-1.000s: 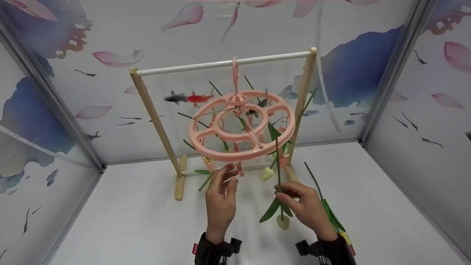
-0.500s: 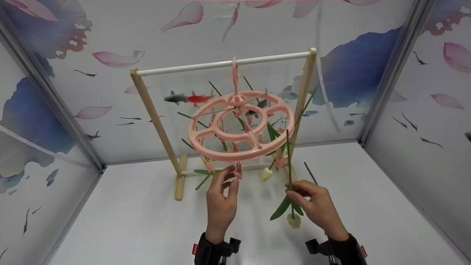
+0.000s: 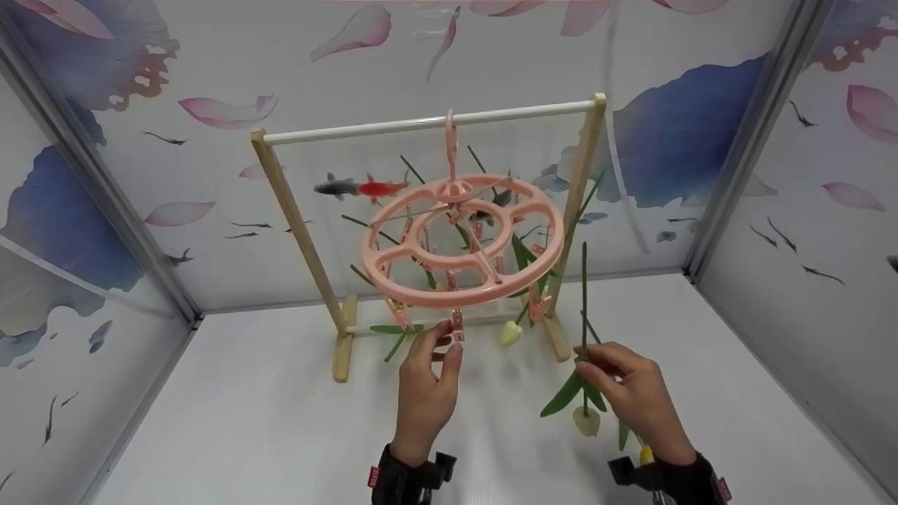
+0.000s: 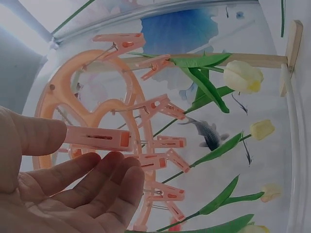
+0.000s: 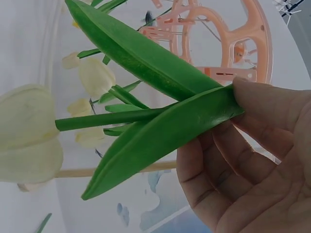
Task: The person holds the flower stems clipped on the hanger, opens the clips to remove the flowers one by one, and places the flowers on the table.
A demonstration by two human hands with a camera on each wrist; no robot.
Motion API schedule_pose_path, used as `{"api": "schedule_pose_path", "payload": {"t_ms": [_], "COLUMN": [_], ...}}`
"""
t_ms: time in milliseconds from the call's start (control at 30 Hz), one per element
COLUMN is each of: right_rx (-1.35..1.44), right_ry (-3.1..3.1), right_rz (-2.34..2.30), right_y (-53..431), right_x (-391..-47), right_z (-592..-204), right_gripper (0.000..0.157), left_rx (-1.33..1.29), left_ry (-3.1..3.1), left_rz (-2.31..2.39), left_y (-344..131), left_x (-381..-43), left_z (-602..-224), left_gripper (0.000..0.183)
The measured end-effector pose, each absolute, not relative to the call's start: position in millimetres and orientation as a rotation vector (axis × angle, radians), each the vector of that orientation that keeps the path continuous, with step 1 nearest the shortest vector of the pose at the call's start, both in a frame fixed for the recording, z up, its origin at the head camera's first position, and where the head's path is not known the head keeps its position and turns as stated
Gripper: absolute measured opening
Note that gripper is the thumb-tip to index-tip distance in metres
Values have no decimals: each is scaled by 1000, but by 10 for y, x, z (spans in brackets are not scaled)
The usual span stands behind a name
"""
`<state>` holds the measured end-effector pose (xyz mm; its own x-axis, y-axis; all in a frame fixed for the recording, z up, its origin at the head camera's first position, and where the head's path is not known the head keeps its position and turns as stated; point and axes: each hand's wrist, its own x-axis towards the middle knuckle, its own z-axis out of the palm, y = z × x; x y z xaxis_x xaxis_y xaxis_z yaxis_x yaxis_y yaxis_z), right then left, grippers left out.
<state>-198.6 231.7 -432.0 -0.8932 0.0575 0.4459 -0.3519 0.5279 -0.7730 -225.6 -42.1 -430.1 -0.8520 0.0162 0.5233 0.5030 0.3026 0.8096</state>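
My right hand (image 3: 628, 386) pinches the stem of a white artificial tulip (image 3: 586, 421), which hangs head down with its green leaves (image 5: 146, 63) spread below the fingers. My left hand (image 3: 428, 382) is raised under the near rim of a round pink clip hanger (image 3: 449, 297). Its thumb and relaxed fingers stand around a hanging pink clip (image 4: 99, 139); the thumb tip lies at the clip, and a gap shows between thumb and fingers. Other tulips hang head down from the hanger's clips, among them a pale one (image 3: 510, 334).
The hanger hooks over the white bar (image 3: 365, 128) of a wooden stand (image 3: 298, 224) on a white table (image 3: 231, 407). A yellow tulip (image 3: 646, 456) lies partly hidden behind my right wrist. Patterned panels (image 3: 793, 175) enclose the back and sides.
My right hand has moved to the right with the tulip, away from the hanger. My left hand has shifted slightly right, and the near clip now hangs between its thumb and fingers.
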Motion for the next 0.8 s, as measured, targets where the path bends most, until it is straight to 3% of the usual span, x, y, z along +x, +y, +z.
{"api": "schedule_pose_path", "payload": {"t_ms": [267,567,800], "right_rx": [258,234,221], "right_ry": [-2283,-2281,-2261], "right_rz": [1267,1193,1168], "right_y": [2466,2579,2627], "right_x": [-1965,-1925,-1914], "right_z": [-4356,-4372,-4366], "right_gripper": [20,19,19], "left_rx": [-456,-481,-509], "left_ry": [-2243,-2250,-2320], "left_rz": [-1439,-1313,-1294], "left_y": [-427,-414,-390], "left_x": [-2264,-2278,-2269], "left_z": [-4335,-4385,-4375], "left_gripper": [36,24,28]}}
